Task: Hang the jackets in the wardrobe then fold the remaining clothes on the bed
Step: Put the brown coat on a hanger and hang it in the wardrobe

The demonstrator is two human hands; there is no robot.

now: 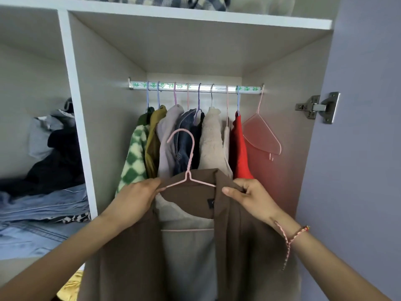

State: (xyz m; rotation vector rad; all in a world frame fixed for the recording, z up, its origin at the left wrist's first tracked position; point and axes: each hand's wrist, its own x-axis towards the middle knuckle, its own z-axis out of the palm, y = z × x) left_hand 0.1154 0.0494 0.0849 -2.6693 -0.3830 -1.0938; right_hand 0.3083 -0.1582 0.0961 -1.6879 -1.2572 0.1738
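A brown jacket [245, 246] hangs on a pink wire hanger [188, 161] that I hold up in front of the open wardrobe. My left hand [135, 198] pinches the jacket's left shoulder at the hanger's arm. My right hand [249, 197] grips the collar and right shoulder. The hanger's hook points up, below the wardrobe rail [195, 88]. Several garments hang on that rail: a green checked fleece [133, 157], an olive top, a lilac one, a denim jacket, a cream fleece [211, 142] and a red garment [239, 153].
An empty pink hanger [261, 135] hangs at the rail's right end. The left compartment holds a pile of dark clothes [54, 157] on folded jeans [43, 205]. A door hinge [319, 107] sits on the right wall. A checked blanket [165, 1] lies on the top shelf.
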